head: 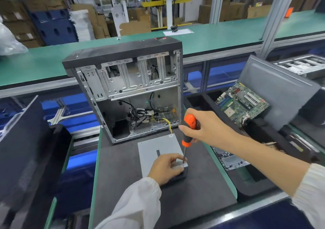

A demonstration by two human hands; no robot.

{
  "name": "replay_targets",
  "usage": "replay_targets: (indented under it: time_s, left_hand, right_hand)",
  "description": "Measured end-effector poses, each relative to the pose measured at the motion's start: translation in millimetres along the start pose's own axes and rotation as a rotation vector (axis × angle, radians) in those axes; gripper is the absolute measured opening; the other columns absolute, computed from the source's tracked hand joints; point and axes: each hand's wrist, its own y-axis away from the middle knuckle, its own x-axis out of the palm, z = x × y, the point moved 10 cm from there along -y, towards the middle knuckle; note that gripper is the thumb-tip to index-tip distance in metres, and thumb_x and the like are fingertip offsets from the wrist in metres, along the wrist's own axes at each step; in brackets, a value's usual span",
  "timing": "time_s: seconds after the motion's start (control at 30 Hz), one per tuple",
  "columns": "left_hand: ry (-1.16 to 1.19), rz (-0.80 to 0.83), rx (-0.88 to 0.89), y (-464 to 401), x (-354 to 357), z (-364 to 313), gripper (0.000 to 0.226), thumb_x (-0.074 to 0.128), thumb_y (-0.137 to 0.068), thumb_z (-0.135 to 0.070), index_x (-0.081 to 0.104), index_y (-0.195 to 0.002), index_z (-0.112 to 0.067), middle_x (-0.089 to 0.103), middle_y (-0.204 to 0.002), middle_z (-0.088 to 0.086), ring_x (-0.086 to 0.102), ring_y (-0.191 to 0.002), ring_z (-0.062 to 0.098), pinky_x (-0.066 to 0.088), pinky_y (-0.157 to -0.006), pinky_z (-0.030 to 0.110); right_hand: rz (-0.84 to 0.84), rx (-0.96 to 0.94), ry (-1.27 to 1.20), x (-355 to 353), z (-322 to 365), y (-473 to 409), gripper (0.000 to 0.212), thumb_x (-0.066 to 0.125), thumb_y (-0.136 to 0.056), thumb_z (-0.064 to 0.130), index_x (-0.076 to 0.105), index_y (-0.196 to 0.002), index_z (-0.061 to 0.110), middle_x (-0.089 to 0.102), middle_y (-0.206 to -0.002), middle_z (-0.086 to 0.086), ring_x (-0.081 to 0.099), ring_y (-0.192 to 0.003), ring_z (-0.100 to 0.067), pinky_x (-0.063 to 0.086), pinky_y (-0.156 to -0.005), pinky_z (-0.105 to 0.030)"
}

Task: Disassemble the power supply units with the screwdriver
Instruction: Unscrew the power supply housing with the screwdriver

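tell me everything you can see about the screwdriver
The screwdriver has a thick orange and black handle and a thin dark metal shaft. It stands nearly upright, tilted slightly, tip down on the near right corner of the grey power supply unit. The right hand grips its handle; the left hand holds the unit beside the tip.

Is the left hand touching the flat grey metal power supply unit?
Touching. The head view shows the left hand pressing its fingers on the near corner of the power supply unit.
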Motion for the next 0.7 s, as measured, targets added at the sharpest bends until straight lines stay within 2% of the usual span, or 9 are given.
replay_targets:
  time_s: [0.13, 0.3, 0.53, 0.7]
  left_hand:
    - [-0.033, -0.014, -0.017, 0.6, 0.6, 0.9, 0.022, 0.068, -0.082, -0.017, 0.073, -0.099, -0.03, 0.072, -0.09, -0.001, 0.065, -0.089, 0.018, 0.051, -0.087, 0.038]
    - [-0.055, -0.002, -0.011, 0.3, 0.8, 1.5, 0.022, 0.07, -0.083, -0.017, 0.074, -0.101, -0.03, 0.073, -0.094, -0.001, 0.065, -0.09, 0.019, 0.051, -0.088, 0.037]
    - [-0.057, -0.003, -0.006, -0.7, 0.2, 2.4, 0.022, 0.07, -0.083, -0.017, 0.075, -0.1, -0.031, 0.073, -0.099, -0.002, 0.064, -0.096, 0.017, 0.05, -0.092, 0.035]
    - [-0.034, -0.01, 0.007, 0.2, 0.3, 1.6, 0.021, 0.071, -0.083, -0.015, 0.075, -0.099, -0.029, 0.073, -0.099, -0.005, 0.065, -0.097, 0.015, 0.05, -0.092, 0.034]
  right_hand:
    - [-0.023, -0.012, 0.084, 1.8, 0.5, 3.7, 0.033, 0.063, -0.086, 0.042, 0.044, -0.076, 0.016, 0.055, -0.063, -0.004, 0.062, -0.065, -0.025, 0.054, -0.061, -0.041]
    - [-0.034, -0.009, 0.111, -0.1, 3.1, 6.6, 0.032, 0.061, -0.086, 0.042, 0.045, -0.078, 0.016, 0.052, -0.063, -0.002, 0.056, -0.062, -0.02, 0.053, -0.064, -0.042]
    - [-0.022, 0.023, 0.092, 0.8, 2.7, 7.9, 0.03, 0.062, -0.088, 0.039, 0.046, -0.081, 0.015, 0.063, -0.072, -0.007, 0.065, -0.07, -0.025, 0.054, -0.069, -0.044]
    - [-0.015, 0.026, 0.097, 2.1, 4.3, 10.6, 0.029, 0.063, -0.089, 0.038, 0.041, -0.075, 0.025, 0.062, -0.071, -0.003, 0.067, -0.069, -0.021, 0.056, -0.068, -0.04]
